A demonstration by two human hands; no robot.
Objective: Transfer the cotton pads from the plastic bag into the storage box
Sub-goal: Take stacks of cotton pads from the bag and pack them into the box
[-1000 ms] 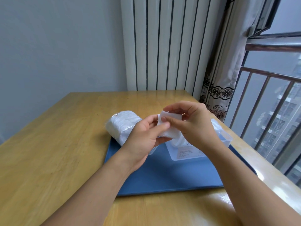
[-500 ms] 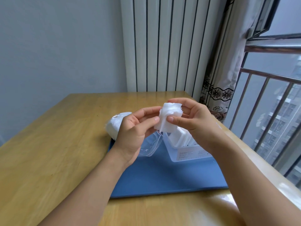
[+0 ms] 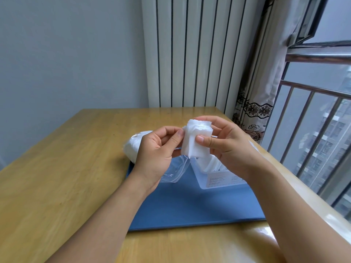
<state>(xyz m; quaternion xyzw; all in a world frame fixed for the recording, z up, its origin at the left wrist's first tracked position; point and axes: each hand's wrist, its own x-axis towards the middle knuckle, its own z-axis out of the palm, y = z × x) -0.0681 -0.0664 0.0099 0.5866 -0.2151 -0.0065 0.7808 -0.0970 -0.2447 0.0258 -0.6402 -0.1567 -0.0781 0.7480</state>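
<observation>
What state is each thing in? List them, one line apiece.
stack of cotton pads: held in the air, above the box.
left hand: pinches the stack's edge.
right hand: grips the stack.
plastic bag: lying on its side, still holding pads.
storage box: open, pads inside.

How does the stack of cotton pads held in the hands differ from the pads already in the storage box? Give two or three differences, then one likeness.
1. The held stack of cotton pads is up in the air, pinched between the left hand and right hand; the pads in the storage box rest inside it.
2. The held stack shows whole; the boxed pads are partly hidden behind the right hand.

Both are white and layered.
</observation>
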